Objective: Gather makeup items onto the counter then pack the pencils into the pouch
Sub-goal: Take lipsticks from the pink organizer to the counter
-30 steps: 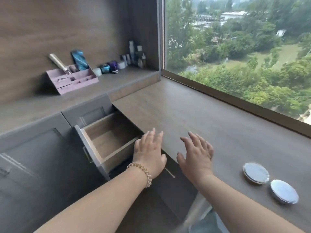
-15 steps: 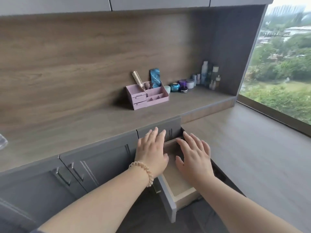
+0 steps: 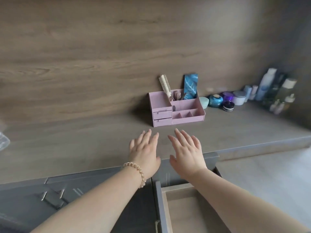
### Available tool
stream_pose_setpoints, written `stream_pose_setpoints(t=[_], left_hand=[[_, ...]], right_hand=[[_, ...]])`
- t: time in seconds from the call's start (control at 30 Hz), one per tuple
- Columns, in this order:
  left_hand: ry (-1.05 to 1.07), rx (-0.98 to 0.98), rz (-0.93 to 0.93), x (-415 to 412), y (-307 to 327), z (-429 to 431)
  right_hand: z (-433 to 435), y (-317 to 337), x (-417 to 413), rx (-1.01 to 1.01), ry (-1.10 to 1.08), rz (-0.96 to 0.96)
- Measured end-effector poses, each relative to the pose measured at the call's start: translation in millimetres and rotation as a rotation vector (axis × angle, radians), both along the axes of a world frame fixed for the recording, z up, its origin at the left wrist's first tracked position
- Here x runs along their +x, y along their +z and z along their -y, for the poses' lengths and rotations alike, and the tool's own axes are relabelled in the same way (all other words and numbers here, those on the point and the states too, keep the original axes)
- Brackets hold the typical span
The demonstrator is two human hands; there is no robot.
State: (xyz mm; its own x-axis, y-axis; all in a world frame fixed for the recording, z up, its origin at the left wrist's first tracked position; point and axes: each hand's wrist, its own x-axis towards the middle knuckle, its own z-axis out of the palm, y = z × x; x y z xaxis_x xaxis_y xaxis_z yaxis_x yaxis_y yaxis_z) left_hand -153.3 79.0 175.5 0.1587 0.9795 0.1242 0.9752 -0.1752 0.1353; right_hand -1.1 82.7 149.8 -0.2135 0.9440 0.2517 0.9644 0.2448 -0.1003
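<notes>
A pink makeup organiser (image 3: 188, 113) stands against the wooden back wall on the counter (image 3: 84, 145). It holds a round hairbrush (image 3: 165, 85), a blue patterned box (image 3: 190, 86) and a few small tools. My left hand (image 3: 144, 152) and my right hand (image 3: 188, 152) hover side by side over the counter just in front of the organiser, fingers straight and spread, holding nothing. No pouch or pencils can be made out.
Jars (image 3: 216, 100) and bottles (image 3: 265, 84) line the counter to the right of the organiser. An open, bare wooden drawer (image 3: 183, 211) juts out under my right forearm. Grey cabinet fronts (image 3: 50, 195) sit below left. A clear object (image 3: 3, 140) pokes in at the left edge.
The view swung left from the window to the back wall. Both hands moved up from over the open drawer to above the counter, nearer the organiser.
</notes>
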Motion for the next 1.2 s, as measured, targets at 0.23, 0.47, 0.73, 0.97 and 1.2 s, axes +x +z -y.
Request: stream_pose_setpoints(t=[0.23,0.47,0.73,0.97,1.2], left_hand=[[0.035,0.043,-0.039,-22.4,-23.1,-103.3],[-0.073,0.252,-0.067,-33.3,-53.8,-192.0],[-0.184,0.426,-0.11,-38.0,-82.4,-222.7],[-0.218,0.476,-0.097,-40.3,-86.4,-228.5],[-0.218,0.441,-0.096,-40.3,-84.7,-228.2]], right_hand=[[-112.6,-25.3,-13.1,-0.11,0.055,0.056],[-174.6,-66.7,-32.7,-0.082,0.014,0.06],[-207.9,-86.7,-47.4,0.279,-0.067,-0.01],[-208.2,-88.7,-50.3,0.279,-0.097,0.004],[-207.8,-81.6,-43.7,0.308,-0.11,0.088]])
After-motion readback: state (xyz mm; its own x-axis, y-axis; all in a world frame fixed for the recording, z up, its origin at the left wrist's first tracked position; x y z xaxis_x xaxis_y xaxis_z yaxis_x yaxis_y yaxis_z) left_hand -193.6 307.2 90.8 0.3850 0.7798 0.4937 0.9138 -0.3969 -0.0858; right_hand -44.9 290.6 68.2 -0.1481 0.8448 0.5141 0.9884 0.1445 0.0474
